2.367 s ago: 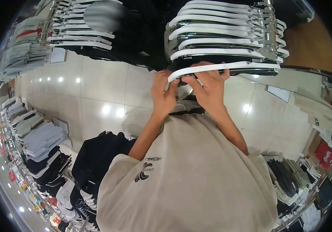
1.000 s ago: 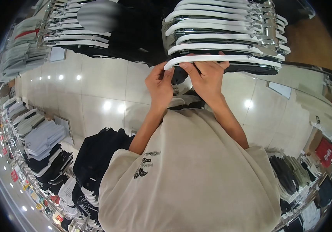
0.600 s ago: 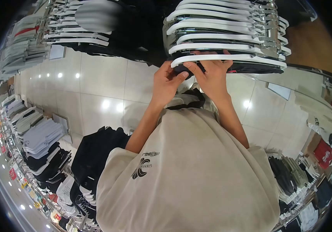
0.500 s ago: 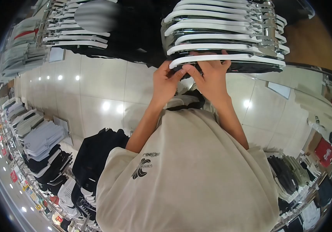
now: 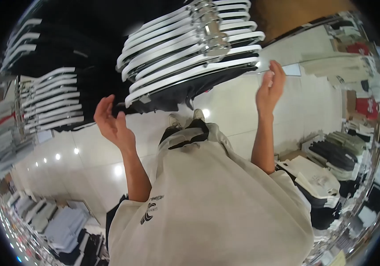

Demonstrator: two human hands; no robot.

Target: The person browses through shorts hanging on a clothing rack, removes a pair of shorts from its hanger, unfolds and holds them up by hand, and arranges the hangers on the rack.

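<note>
Black garments (image 5: pixel 165 98) hang on a row of white hangers (image 5: pixel 194 71) along a metal rail (image 5: pixel 212 26) in front of me. My left hand (image 5: pixel 113 124) is raised just off the left end of the nearest hanger, with fingers and thumb apart and nothing in it. Past the hangers' right ends, my right hand (image 5: pixel 269 91) is up in the air, thumb and fingers parted, also holding nothing. It is clear of the nearest hanger's tip.
More white hangers (image 5: pixel 52 99) with dark clothes hang at the left. Grey folded clothes (image 5: pixel 66 226) lie at lower left. On the right are a cream shirt (image 5: pixel 314 175) and dark clothes (image 5: pixel 334 155). Pale floor tiles (image 5: pixel 83 177) lie below.
Both hands have let go of the nearest hanger and spread apart, left hand to the left, right hand to the right. The view has turned, so the hanger row sits tilted and further left.
</note>
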